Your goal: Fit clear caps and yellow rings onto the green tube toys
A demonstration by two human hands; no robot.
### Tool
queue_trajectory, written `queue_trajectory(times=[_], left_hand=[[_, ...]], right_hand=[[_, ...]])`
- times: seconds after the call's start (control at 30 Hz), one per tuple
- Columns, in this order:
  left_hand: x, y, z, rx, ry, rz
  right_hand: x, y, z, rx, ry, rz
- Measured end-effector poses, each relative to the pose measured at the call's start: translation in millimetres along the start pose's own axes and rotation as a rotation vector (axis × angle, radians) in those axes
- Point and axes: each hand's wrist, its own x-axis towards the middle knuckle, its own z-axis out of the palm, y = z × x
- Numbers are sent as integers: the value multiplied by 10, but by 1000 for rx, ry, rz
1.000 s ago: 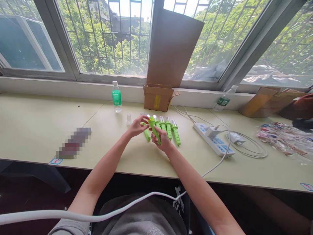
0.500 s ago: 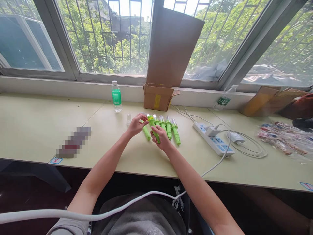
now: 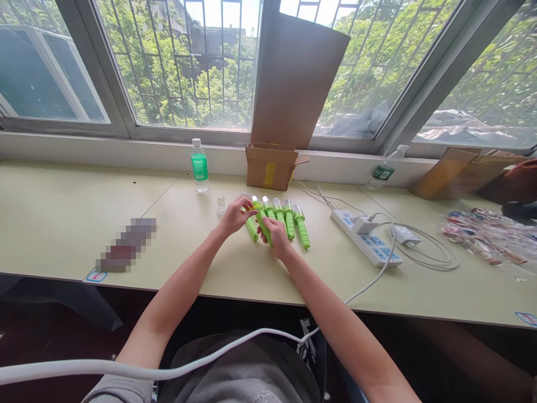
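Observation:
Between my hands is a green light stick [image 3: 264, 225], tilted, with yellow-green rings at its far end. My right hand [image 3: 276, 235] is wrapped around its handle. At the ringed end, my left hand [image 3: 235, 216] pinches with thumb and fingers, partly covering that end. Several more green light sticks [image 3: 289, 223] with clear tops lie side by side on the table, just beyond and right of my right hand. Another green handle [image 3: 251, 228] lies under my left fingers, its upper end hidden. A clear plastic cap [image 3: 220, 205] stands left of my left hand.
A water bottle [image 3: 200, 168] and a cardboard box [image 3: 271, 167] stand toward the window. On the right are a power strip [image 3: 369, 242] with coiled white cables, another bottle [image 3: 382, 170] and bagged small items [image 3: 486, 235]. A white cable crosses before my body.
The held light stick has shifted slightly toward me, and my left fingers now cover more of its ringed end. The other things stay where they were.

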Motion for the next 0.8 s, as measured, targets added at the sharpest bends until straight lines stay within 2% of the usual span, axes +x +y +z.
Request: queue_trajectory(times=[0.3,0.43,0.67,0.8], left_hand=[[5,-34,-2,-79,-23,-37],[6,-16,-9,-95,-7,-46],[9,19,2,-153,-6,-38],[2,0,-3,-96,3,-21]], right_hand=[[-8,-44,-30,130,-84,171],[-23,-69,-18,121,-86,176],[-44,-145,-16,231,-102,235],[-34,-111,-9,171,-109,208]])
